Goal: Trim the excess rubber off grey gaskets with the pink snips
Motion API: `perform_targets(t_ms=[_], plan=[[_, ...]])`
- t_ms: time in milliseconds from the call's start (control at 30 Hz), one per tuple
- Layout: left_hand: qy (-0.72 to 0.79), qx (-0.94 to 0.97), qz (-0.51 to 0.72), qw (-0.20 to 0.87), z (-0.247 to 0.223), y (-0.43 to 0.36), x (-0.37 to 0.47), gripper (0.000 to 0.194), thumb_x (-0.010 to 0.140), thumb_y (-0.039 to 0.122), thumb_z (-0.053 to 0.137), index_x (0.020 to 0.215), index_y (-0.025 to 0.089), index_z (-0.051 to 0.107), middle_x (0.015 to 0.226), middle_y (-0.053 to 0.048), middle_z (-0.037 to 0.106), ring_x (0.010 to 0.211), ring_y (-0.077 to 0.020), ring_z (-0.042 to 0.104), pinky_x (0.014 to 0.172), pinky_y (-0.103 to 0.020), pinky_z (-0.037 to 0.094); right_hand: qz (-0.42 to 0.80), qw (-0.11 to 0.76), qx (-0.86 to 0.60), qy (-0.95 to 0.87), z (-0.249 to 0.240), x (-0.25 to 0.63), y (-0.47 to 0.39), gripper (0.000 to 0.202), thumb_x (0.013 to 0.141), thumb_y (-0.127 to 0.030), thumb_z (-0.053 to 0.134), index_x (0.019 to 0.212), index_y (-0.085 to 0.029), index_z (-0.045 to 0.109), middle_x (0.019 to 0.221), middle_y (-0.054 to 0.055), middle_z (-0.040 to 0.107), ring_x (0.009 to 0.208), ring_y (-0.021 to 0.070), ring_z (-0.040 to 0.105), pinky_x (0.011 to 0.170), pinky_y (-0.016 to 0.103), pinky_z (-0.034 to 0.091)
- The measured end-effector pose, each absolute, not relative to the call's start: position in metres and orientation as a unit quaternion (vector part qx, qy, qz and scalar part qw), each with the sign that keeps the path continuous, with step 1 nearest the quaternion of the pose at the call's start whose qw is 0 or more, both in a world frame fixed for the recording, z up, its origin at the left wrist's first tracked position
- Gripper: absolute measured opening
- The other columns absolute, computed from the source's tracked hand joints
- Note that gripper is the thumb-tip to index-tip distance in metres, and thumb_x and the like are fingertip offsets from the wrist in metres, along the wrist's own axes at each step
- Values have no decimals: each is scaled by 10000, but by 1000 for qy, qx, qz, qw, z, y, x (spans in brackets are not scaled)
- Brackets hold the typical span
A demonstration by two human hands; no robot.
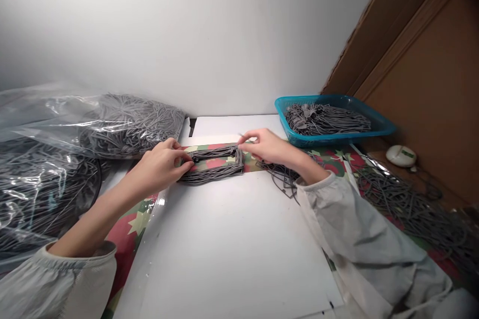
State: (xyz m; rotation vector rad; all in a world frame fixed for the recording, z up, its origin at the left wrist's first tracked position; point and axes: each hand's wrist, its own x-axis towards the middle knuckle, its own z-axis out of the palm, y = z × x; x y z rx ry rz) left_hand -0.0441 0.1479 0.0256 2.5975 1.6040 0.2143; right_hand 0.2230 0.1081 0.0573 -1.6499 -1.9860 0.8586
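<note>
A bundle of thin grey cords (213, 175) lies in a flat rectangular loop on the far part of the white board. At the loop's left end, my left hand (164, 163) is closed, thumb and index finger pinching the cords. My right hand (266, 147) is at the upper right corner of the loop, its thumb and index finger nearly together in a pinch. Whatever is between those fingertips is too small to make out. Beneath the right wrist lie loose dark grey cords (282, 179).
Clear plastic bags of grey cords (130, 122) stand at the left. A blue basket (337, 138) with cord bundles sits at the back right, near a white oval device (401, 156) and a heap of tangled cords (411, 209). A white wall (224, 35) rises behind; cardboard (419, 60) stands right.
</note>
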Motion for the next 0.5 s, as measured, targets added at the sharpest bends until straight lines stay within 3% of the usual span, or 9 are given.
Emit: perform_targets(t_ms=[100, 167, 267, 400, 500], plan=[[524, 846, 90, 49, 30, 146, -44, 388, 826, 450, 433, 750, 207, 726, 910, -80, 563, 764, -222, 597, 704, -351, 455, 276, 220, -620, -701, 82, 246, 105, 188, 940, -250, 499, 1000, -134, 634, 525, -71, 452, 416, 59, 367, 453, 217, 330], [529, 841, 105, 45, 34, 143, -44, 402, 838, 464, 421, 811, 199, 723, 932, -79, 571, 724, -210, 598, 691, -346, 454, 246, 207, -639, -699, 93, 263, 105, 135, 910, -221, 547, 937, -131, 644, 516, -76, 420, 417, 58, 336, 452, 229, 301], [533, 836, 126, 33, 43, 135, -41, 423, 856, 472, 401, 968, 198, 703, 977, -75, 576, 654, -181, 579, 665, -339, 444, 219, 137, -660, -705, 95, 282, 107, 52, 839, -182, 647, 816, -138, 664, 535, -63, 459, 461, 75, 410, 494, 240, 343], [524, 838, 152, 14, 60, 117, -34, 415, 888, 469, 383, 1037, 209, 670, 998, -53, 570, 569, -130, 517, 637, -316, 421, 208, 17, -675, -708, 79, 286, 114, 177, 903, -316, 618, 910, -142, 648, 825, 8, 650, 710, 131, 613, 677, 300, 516], [504, 843, 189, -11, 70, 102, -31, 392, 900, 476, 395, 1043, 226, 660, 998, -29, 564, 549, -109, 499, 611, -296, 407, 204, -42, -673, -710, 66, 277, 117, 229, 926, -341, 589, 1051, -152, 628, 1049, 57, 651, 887, 171, 639, 785, 365, 543]])
